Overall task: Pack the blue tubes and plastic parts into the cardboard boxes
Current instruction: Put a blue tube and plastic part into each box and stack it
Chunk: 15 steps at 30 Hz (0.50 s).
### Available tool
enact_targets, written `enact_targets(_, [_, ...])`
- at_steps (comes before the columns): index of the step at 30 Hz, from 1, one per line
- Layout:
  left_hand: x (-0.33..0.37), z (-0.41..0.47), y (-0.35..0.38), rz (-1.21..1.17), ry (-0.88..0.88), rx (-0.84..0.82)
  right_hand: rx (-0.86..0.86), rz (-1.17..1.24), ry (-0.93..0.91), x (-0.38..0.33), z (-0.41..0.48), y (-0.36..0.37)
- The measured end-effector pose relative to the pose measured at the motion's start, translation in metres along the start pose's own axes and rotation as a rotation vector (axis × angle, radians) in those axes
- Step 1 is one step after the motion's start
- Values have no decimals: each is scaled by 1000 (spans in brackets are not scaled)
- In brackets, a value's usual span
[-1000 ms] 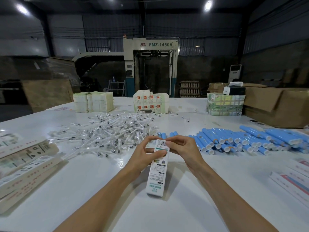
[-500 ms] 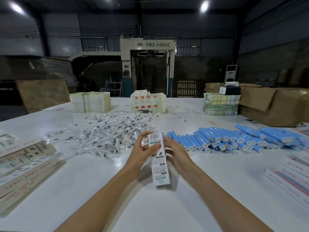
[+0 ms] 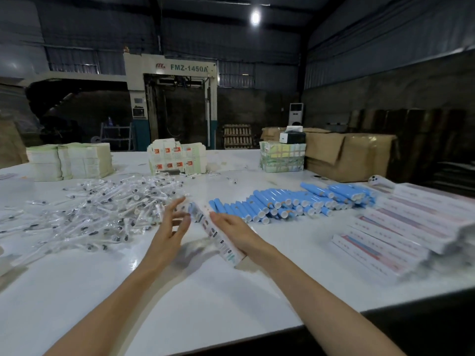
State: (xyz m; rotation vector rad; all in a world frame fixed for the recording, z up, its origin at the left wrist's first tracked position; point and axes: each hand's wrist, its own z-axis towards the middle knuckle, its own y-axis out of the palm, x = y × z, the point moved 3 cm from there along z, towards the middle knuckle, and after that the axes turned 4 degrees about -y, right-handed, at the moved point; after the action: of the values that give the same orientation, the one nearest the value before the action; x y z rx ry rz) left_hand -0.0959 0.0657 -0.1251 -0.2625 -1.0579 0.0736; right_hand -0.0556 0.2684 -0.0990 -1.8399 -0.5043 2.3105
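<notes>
A slim white cardboard box [image 3: 217, 235] tilts over the table, its top end pointing up and left. My right hand [image 3: 236, 233] holds it from the right side along its length. My left hand [image 3: 169, 227] is beside the box's top end with fingers spread and straight; motion blur hides whether they touch it. Blue tubes [image 3: 282, 204] with white caps lie in a row just behind my right hand. A heap of clear wrapped plastic parts [image 3: 102, 204] spreads behind and left of my left hand.
Filled slim boxes [image 3: 401, 227] are stacked at the right on the white table [image 3: 205, 291], whose front edge cuts diagonally at lower right. Stacks of flat cartons [image 3: 69, 160], a printed stack [image 3: 177, 160], a wrapped bundle [image 3: 281, 158] and a brown carton [image 3: 349, 158] line the far side.
The box has swung from upright between both hands to a slant against my right hand. My left hand has let go and spread its fingers. The view has turned to the right.
</notes>
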Motion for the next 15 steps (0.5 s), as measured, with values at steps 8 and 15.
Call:
enact_targets(8, [-6, -8, 6, 280, 98, -83, 331, -965, 86, 28, -62, -122])
enact_targets(15, [-11, -7, 5, 364, 125, -79, 482, -1530, 338, 76, -121, -168])
